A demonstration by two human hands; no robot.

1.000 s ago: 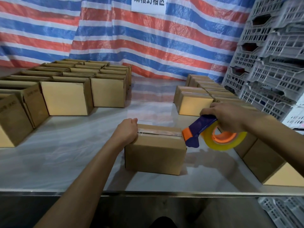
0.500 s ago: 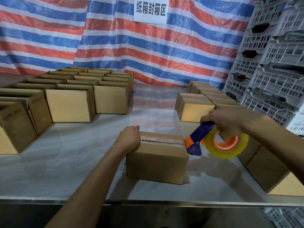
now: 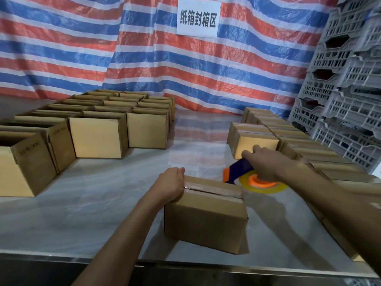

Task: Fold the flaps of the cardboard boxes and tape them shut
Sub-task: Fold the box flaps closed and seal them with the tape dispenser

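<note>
Box in work: the cardboard box (image 3: 206, 219) sits near the front edge of the table (image 3: 99, 203), between my two hands, with its top flaps folded down flat.
Seam: a tape strip (image 3: 214, 189) of clear tape runs along the top seam from the left end to the right end. I cannot tell whether it is cut from the roll.
Left hand: my left hand (image 3: 170, 186) grips the box's upper left edge, with the fingers curled over onto the top at the start of the strip.
Right hand: my right hand (image 3: 266, 164) is wrapped round the tape dispenser (image 3: 237, 171), holding it just past the box's upper right corner.
Dispenser: it has a blue body with an orange tip pointing towards the box. The tape roll (image 3: 266, 186) is yellowish on an orange hub, and lies tilted nearly flat under the hand.
Left stock: I see the open boxes (image 3: 97, 137) in rows at the far left of the table, well apart from the box in work, with their tops open.
Right stock: the sealed boxes (image 3: 255, 141) stand in a row along the right side, running towards me.
Backdrop: a red, white and blue striped tarpaulin (image 3: 144, 58) carries a white sign (image 3: 199, 17) printed with Chinese characters.
Right margin: grey plastic crates (image 3: 346, 79) are stacked high beside the sealed row.
</note>
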